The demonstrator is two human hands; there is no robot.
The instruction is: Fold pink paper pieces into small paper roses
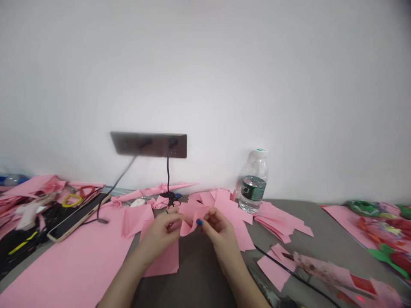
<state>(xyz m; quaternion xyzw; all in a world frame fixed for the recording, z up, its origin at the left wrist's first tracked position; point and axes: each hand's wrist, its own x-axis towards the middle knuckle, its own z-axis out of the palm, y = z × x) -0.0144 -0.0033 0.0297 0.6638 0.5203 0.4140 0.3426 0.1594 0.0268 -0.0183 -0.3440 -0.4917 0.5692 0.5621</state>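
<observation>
I saw the paper [189, 228] mid-scene, left hand [169, 226] and right hand [218, 226] pinched on it, one per side. It was curled, bowed edge toward near; couldn't tell its long axis. Bottle [253, 187] stood upright, far and right.

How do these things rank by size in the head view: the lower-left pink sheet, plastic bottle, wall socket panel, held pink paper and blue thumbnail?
1. Lower-left pink sheet, cut by the frame
2. Plastic bottle and wall socket panel, too alike to rank
3. Held pink paper
4. Blue thumbnail
</observation>
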